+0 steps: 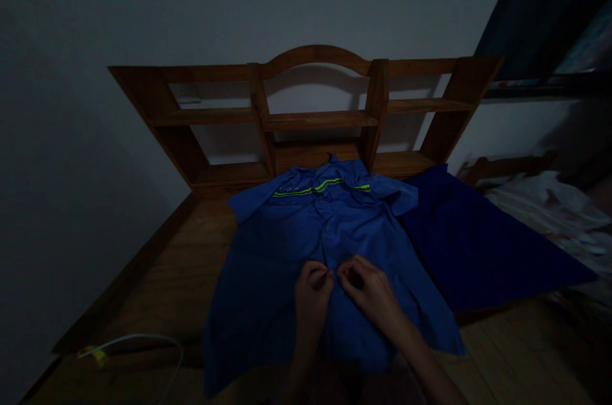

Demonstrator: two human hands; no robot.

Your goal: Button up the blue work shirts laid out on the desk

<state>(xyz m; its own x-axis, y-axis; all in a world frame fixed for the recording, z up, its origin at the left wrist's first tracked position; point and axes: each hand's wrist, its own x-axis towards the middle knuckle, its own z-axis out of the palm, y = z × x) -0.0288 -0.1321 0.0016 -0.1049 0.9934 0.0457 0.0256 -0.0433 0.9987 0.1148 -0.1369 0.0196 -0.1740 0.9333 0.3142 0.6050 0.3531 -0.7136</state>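
A blue short-sleeved work shirt [282, 245] lies spread on a wooden desk, front side up, collar toward the shelf. A yellow-green stripe crosses its chest, with pale lettering on the left. Over the lower part of the front placket, my left hand [313, 293] pinches the fabric between thumb and fingers. Close beside it on the right, my right hand [368, 287] pinches the same placket, fingertips almost meeting those of the left. Whether a button sits between the fingertips is too dark and small to tell.
Behind the shirt stands a wooden shelf unit [320, 119] against the wall. A dark blue cloth [482, 245] lies to the right. At the lower left a white cable [143, 336] curves over the desk [162, 271]. Pale plastic bags [554, 207] are heaped at far right.
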